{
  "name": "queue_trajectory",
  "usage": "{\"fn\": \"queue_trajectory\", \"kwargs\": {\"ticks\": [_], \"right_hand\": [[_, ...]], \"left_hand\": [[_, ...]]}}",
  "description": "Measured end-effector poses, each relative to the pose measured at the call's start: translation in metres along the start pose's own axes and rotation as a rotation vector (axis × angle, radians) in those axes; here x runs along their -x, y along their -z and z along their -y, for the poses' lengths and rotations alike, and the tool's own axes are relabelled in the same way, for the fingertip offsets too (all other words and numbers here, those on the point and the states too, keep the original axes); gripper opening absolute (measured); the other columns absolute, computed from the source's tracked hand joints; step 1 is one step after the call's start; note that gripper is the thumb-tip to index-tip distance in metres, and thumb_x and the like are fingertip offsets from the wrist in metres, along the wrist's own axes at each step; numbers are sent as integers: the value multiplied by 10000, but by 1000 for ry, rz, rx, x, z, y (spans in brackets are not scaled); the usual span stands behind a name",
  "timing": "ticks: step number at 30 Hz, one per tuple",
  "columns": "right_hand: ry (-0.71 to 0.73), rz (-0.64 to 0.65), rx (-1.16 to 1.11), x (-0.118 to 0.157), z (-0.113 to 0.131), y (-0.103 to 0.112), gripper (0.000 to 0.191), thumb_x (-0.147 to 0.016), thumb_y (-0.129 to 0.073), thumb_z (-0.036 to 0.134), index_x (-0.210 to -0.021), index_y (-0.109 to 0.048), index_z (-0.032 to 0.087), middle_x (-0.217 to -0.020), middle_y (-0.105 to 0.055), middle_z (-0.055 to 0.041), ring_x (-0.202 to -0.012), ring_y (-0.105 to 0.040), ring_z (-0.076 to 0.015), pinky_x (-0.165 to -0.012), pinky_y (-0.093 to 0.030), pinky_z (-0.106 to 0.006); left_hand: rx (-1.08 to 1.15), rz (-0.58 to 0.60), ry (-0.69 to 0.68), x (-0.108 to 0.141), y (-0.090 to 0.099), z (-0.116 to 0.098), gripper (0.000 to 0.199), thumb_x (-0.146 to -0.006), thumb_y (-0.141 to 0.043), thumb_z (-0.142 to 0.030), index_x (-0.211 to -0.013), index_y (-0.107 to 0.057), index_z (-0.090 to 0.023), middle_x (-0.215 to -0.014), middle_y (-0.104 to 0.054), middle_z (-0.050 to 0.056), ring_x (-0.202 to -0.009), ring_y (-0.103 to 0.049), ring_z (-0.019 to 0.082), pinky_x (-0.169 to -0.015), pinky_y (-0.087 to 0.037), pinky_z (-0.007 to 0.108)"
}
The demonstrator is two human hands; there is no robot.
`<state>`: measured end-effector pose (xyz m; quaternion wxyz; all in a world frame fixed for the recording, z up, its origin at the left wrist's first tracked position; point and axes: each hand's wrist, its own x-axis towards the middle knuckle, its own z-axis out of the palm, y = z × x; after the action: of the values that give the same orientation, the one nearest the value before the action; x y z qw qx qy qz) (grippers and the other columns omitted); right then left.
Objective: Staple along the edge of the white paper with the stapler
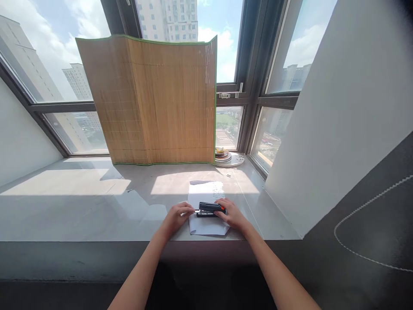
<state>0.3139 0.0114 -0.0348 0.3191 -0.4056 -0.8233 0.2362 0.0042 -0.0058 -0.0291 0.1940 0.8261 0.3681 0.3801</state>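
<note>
A black stapler [208,207] lies across a sheet of white paper [206,226] on the sill, its front end pointing left. My right hand [232,213] grips the rear of the stapler, where an orange-red spot shows. At the front end, my left hand [178,218] pinches with thumb and fingertips. A small silvery piece [196,210] sits between those fingertips and the stapler; whether it is a strip of staples or part of the stapler, I cannot tell. Dark printed marks show on the paper's upper right part.
A bamboo mat [171,103] with green edging stands upright against the window. Stacked plates [226,158] sit beside its right end. Tiny dark bits [229,175] lie on the pale sill [80,215]. A white wall [322,107] rises at right, and a beaded cord [337,224] hangs there.
</note>
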Motion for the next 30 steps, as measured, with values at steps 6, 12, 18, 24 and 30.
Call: {"fn": "queue_trajectory", "kwargs": {"ticks": [6,12,18,24,30], "right_hand": [[-12,13,-90,2,-4,5,193,-952,-659,315,-1121,-719,244,-1143,-743,-81,-1092,-621,-307,-1000,-432,-472],[62,41,-186,2,-4,7,214,-954,-691,425,-1038,-742,235,-1149,-751,-94,-1118,-616,-313,-1027,-426,-483],[57,45,-241,0,0,9,288,-946,-683,501,-1017,-743,228,-1092,-748,-88,-1028,-614,-295,-958,-456,-445],[31,69,-253,-1,-1,7,223,-916,-706,438,-994,-739,232,-1046,-735,-66,-976,-646,-271,-901,-491,-392],[6,28,-134,0,-2,1,111,-899,-726,332,-927,-720,225,-959,-731,-47,-914,-631,-243,-857,-480,-363]], "left_hand": [[127,48,36,11,15,2,220,-1039,-620,-264,-1047,-838,-239,-1116,-814,93,-996,-769,221,-881,-588,358],[64,182,-19,-21,1,5,77,-909,-798,-231,-834,-787,-219,-875,-804,42,-892,-738,221,-918,-527,376],[19,126,62,-52,-18,13,380,-668,-965,-244,-840,-629,-198,-889,-706,-12,-848,-637,181,-828,-479,315],[-43,201,-54,-54,-24,12,415,-683,-966,-336,-829,-599,-208,-940,-695,12,-907,-604,206,-858,-447,325],[-390,28,149,-27,14,10,178,-912,-743,-341,-1026,-664,-229,-1162,-696,96,-1095,-625,283,-988,-483,426]]}}
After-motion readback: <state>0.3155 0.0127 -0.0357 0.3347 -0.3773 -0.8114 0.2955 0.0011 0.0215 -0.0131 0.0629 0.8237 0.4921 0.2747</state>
